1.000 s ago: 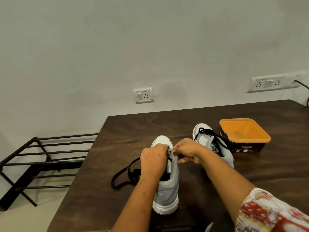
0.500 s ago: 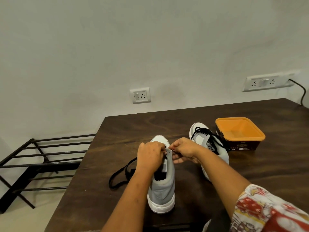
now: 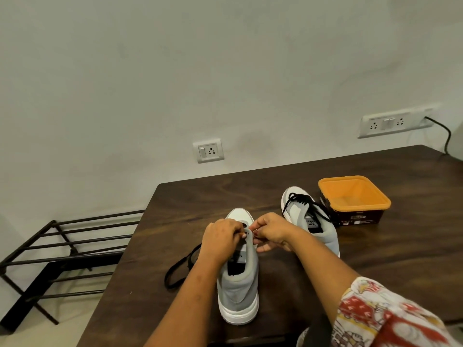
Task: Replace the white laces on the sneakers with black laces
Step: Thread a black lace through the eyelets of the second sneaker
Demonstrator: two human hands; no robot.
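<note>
A grey and white sneaker (image 3: 238, 289) stands mid-table with its heel toward me and no lace across its tongue. My left hand (image 3: 221, 240) grips its left eyelet flap near the toe. My right hand (image 3: 271, 232) pinches a thin lace tip at the eyelets, right beside the left hand's fingers. A loose black lace (image 3: 179, 270) loops on the table to the left and runs in under my left hand. The second sneaker (image 3: 310, 221), laced in black, lies further back on the right.
A dark container with an orange lid (image 3: 353, 199) sits against the second sneaker at the back right. The wooden table (image 3: 390, 259) ends at a left edge, beyond which a black metal rack (image 3: 62, 249) stands. A cable (image 3: 443, 134) hangs from the wall socket.
The view has shifted slightly, so everything sits a little further left. Both hands stay at the sneaker's eyelets with only small finger movements.
</note>
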